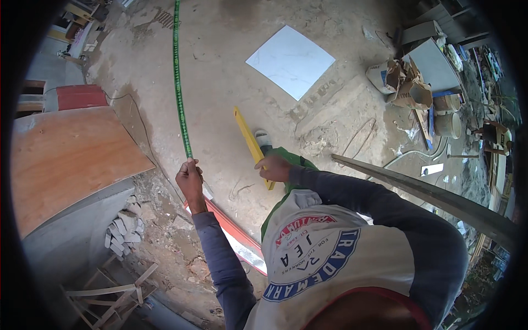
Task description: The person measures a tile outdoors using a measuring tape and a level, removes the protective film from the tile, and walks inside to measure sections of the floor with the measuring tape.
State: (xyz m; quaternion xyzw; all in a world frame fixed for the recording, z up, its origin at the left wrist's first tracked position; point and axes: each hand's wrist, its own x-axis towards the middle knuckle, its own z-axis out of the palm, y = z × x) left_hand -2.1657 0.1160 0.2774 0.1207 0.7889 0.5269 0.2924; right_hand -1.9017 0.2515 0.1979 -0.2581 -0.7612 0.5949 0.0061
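Outstretched left hand pinches green measuring tape

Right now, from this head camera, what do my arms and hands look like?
Both your left hand and right hand are bare, with no gloves. Your left sleeve and right sleeve are long, plain and dark blue-grey, reaching about to the wrists. They contrast with the pale shirt body.
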